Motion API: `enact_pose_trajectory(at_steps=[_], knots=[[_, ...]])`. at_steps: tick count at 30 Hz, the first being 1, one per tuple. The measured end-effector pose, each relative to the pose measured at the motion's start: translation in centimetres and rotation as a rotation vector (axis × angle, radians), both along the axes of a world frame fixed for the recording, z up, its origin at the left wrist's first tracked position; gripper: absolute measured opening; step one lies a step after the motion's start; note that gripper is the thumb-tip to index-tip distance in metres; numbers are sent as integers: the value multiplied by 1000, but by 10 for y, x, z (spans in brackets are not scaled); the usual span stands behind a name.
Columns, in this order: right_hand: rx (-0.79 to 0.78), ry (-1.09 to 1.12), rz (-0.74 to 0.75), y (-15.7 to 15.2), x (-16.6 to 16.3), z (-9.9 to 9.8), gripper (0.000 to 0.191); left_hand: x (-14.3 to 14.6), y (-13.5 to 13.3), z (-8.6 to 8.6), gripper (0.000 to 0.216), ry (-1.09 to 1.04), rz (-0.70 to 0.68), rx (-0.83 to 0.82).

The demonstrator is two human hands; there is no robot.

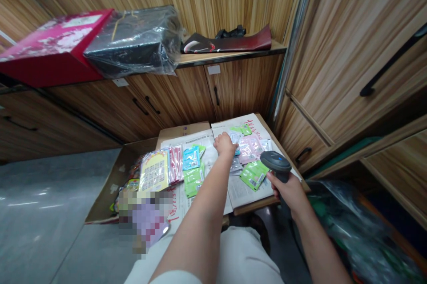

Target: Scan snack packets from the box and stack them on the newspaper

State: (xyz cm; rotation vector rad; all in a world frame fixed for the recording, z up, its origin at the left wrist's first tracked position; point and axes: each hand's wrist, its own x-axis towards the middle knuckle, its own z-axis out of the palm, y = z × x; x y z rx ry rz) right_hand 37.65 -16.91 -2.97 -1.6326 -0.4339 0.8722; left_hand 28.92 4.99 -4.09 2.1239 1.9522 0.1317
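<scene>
My right hand (289, 190) is wrapped round the handle of a dark handheld barcode scanner (276, 162), its head above the right edge of the papers. My left hand (225, 144) is closed at a small pale-blue packet (236, 136) among the packets; its fingertips are partly hidden. Beside it lie a pink packet (250, 149) and a green packet (254, 174). Left of my forearm are a blue packet (191, 158) and another green packet (192, 182). They all rest on newspaper (247, 193) spread over cardboard.
An open cardboard box (105, 199) at the left holds bagged goods and a yellow sheet of small pictures (155, 170). A pink box (53, 48) and a plastic-wrapped dark box (133, 39) sit on the shelf behind. Wooden cabinets (360, 53) stand close at right, above plastic bags (360, 226).
</scene>
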Motion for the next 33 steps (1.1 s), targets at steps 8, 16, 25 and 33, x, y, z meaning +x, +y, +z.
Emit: enact_pose_trajectory(at_steps=[8,16,25,33], knots=[[19,-6,11,-1,-3,9,42,-15,14,-1,18,-390,122,-75],[44,-110,177,-13,-4,34,40,-84,-5,30,12,-923,210,-259],[2,-194,430,-21,-30,48,32,-118,-34,35,22,-1112,427,-360],[-36,-212,454,-24,-41,46,29,-118,-32,32,21,-1102,429,-390]])
